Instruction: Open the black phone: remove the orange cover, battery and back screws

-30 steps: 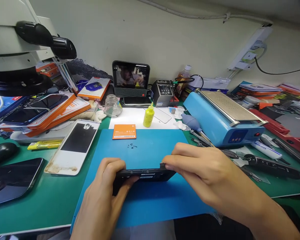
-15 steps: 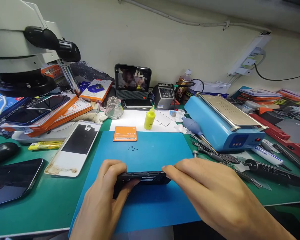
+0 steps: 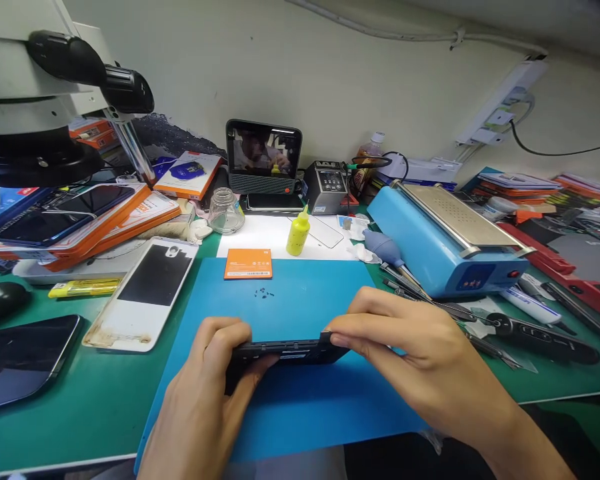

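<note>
A black phone [image 3: 290,353], its inner side facing me, is held tilted on its long edge over the blue mat [image 3: 330,407]. My left hand [image 3: 205,373] grips its left end, with the thumb on the near side and fingers over the top edge. My right hand [image 3: 410,347] pinches a small dark piece [image 3: 326,336] that stands slightly above the phone's edge at the right end. Whether that piece is loose, I cannot tell. Beyond the phone lie several tiny screws [image 3: 263,293] and an orange battery [image 3: 249,264].
On the left lie a white phone back cover [image 3: 155,293], a dark phone [image 3: 27,363] and a microscope [image 3: 35,127] overhead. A yellow bottle [image 3: 298,233] stands behind the mat. To the right are a blue heating plate machine [image 3: 445,247] and a black pen-like tool [image 3: 545,340].
My right hand has turned and its fingertips now pinch the dark piece, which has risen above the phone's edge. My left hand keeps its hold. The view has shifted slightly.
</note>
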The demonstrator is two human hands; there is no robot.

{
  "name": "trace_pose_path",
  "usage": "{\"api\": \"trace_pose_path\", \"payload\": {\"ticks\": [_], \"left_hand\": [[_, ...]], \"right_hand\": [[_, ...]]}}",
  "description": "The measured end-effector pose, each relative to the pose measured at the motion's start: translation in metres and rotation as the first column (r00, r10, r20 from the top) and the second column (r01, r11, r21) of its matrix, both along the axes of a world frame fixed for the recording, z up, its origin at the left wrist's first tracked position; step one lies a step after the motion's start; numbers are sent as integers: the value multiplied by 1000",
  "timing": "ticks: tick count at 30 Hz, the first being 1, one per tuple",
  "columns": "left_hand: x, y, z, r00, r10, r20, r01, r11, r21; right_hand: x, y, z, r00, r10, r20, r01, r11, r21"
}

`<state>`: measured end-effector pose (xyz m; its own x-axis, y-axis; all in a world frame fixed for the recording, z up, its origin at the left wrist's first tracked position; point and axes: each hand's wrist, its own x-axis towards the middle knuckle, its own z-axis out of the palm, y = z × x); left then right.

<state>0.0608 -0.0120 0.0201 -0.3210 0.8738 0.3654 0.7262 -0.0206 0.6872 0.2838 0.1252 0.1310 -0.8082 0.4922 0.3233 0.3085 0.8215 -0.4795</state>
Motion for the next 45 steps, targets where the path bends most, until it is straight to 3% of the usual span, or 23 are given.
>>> {"api": "trace_pose_path", "payload": {"ticks": [5, 15, 19, 23, 27, 31, 34, 39, 42, 45], "left_hand": [[-2, 1, 0, 999, 9, -48, -8, 1000, 20], [-4, 6, 1, 1000, -26, -15, 26, 1000, 5], [-4, 4, 0, 1000, -11, -5, 11, 1000, 5], [-5, 3, -2, 1000, 13, 13, -12, 1000, -23], [-4, 5, -2, 994, 23, 109, -15, 997, -81], [1, 6, 3, 980, 60, 188, -35, 990, -136], [5, 4, 10, 943, 121, 309, -65, 980, -187], [0, 5, 19, 897, 92, 431, -3, 979, -203], [-9, 9, 23, 890, 54, 453, 38, 981, -192], [-22, 12, 27, 883, -11, 469, 117, 973, -198]], "right_hand": [[-4, 5, 1, 999, -5, -36, 4, 999, -41], [6, -6, -14, 998, -25, -63, 36, 982, 187], [-2, 1, -7, 999, -41, -21, 41, 999, 11], [-12, 12, 8, 996, -46, 80, 62, 976, -208], [-8, 16, 12, 992, -112, 63, 126, 951, -283], [8, 20, -4, 940, -338, -47, 317, 917, -243], [16, 21, -27, 897, -441, -20, 433, 888, -156], [23, 9, -57, 899, -430, 83, 431, 902, 9], [26, -9, -59, 922, -372, 103, 370, 928, 38], [28, -27, -58, 951, -229, 209, 238, 971, -17]]}}
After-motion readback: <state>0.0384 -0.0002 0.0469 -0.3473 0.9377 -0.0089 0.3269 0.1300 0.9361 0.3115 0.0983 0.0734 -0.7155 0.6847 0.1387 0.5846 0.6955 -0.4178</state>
